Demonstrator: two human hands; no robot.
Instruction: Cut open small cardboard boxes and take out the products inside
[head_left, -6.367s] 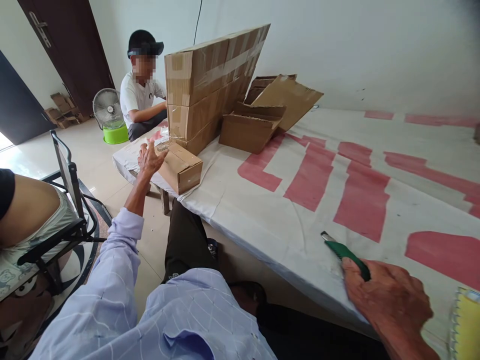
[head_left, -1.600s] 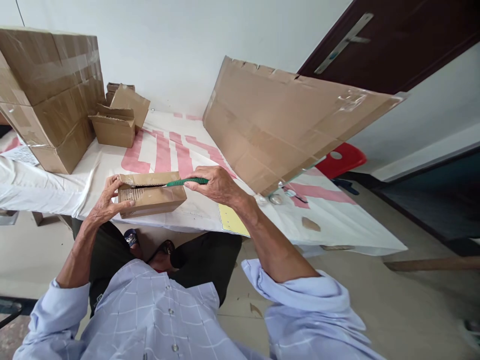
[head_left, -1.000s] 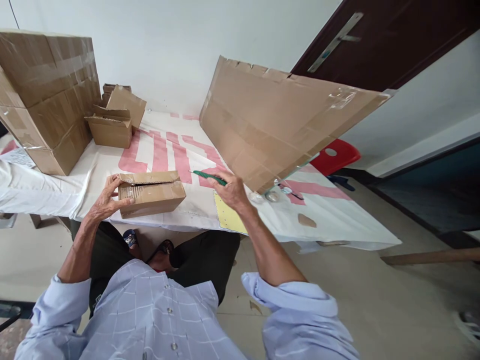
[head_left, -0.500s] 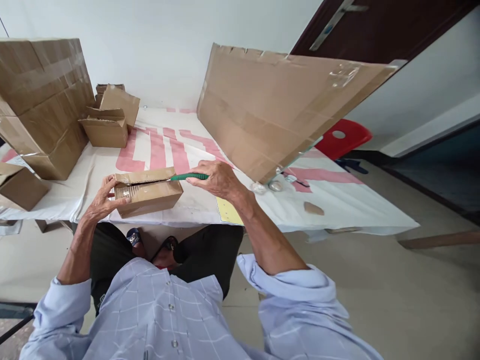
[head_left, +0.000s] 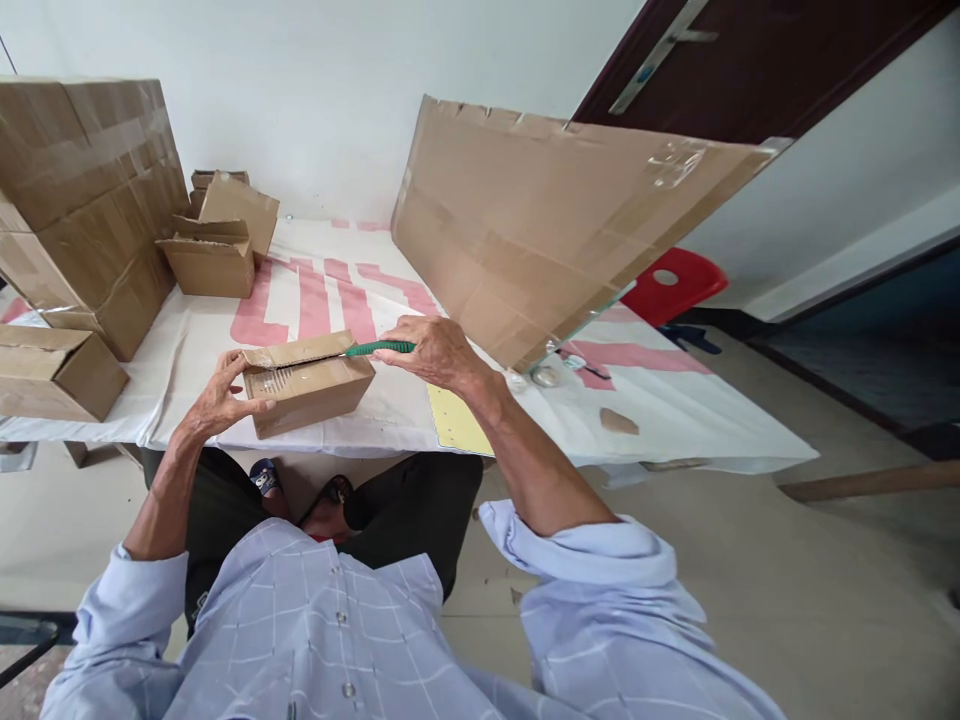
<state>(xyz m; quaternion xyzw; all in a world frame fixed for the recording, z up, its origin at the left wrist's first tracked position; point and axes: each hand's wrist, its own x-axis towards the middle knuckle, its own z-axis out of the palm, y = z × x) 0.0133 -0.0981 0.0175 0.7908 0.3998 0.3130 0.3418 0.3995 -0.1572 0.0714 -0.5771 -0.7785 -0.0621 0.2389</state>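
Note:
A small cardboard box (head_left: 319, 385) sits at the near edge of the white, red-marked table cover (head_left: 315, 300). My left hand (head_left: 217, 395) grips the box's left end. My right hand (head_left: 435, 352) holds a green utility knife (head_left: 379, 348), its blade at the box's top right edge where the flap is lifted. A yellow sheet (head_left: 454, 425) lies below my right wrist.
A tall stack of taped cartons (head_left: 82, 200) stands at the left, a closed small box (head_left: 56, 370) before it and an open box (head_left: 214, 255) behind. A large flattened carton (head_left: 555, 220) leans at the right. Beyond it are a red stool (head_left: 675, 290) and a dark door (head_left: 750, 60).
Six seconds ago my left hand reached for a box by the stack. Since then the box came to the near edge; my knife hand pulled away right, then returned to its top.

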